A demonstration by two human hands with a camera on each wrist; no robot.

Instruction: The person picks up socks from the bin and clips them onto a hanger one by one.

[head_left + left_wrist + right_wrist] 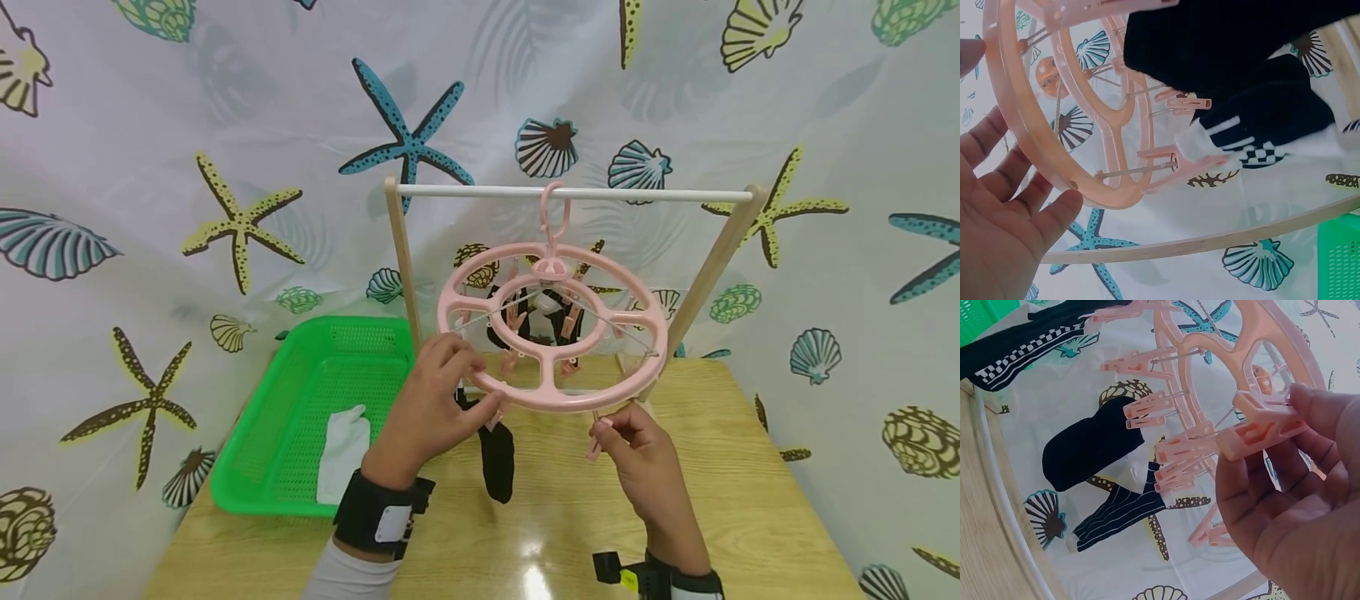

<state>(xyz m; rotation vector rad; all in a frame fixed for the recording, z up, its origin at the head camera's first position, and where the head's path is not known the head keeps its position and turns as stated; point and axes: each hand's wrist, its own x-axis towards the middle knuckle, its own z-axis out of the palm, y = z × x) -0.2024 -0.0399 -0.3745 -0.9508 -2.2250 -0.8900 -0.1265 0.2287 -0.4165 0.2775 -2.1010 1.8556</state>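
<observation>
A round pink clip hanger [558, 402] hangs by its hook from the rack's white bar. My left hand [438, 396] holds the left front of its rim, thumb and fingertips against the plastic. At the right front, my right hand [641, 446] pinches a pink clothespin [1266, 428] that dangles from the rim, with no sock in it. A black sock [497, 462] hangs near my left hand. In the left wrist view a clip grips a dark sock with white stripes and checks [1241, 134]. A plain black sock [1094, 444] and a pinstriped sock [1119, 515] hang farther back.
A green basket [258, 417] stands on the left of the wooden table [585, 533], with a white sock [345, 454] lying in it. The rack's wooden posts [716, 258] flank the hanger. Behind everything is a shell-and-starfish patterned cloth [300, 108].
</observation>
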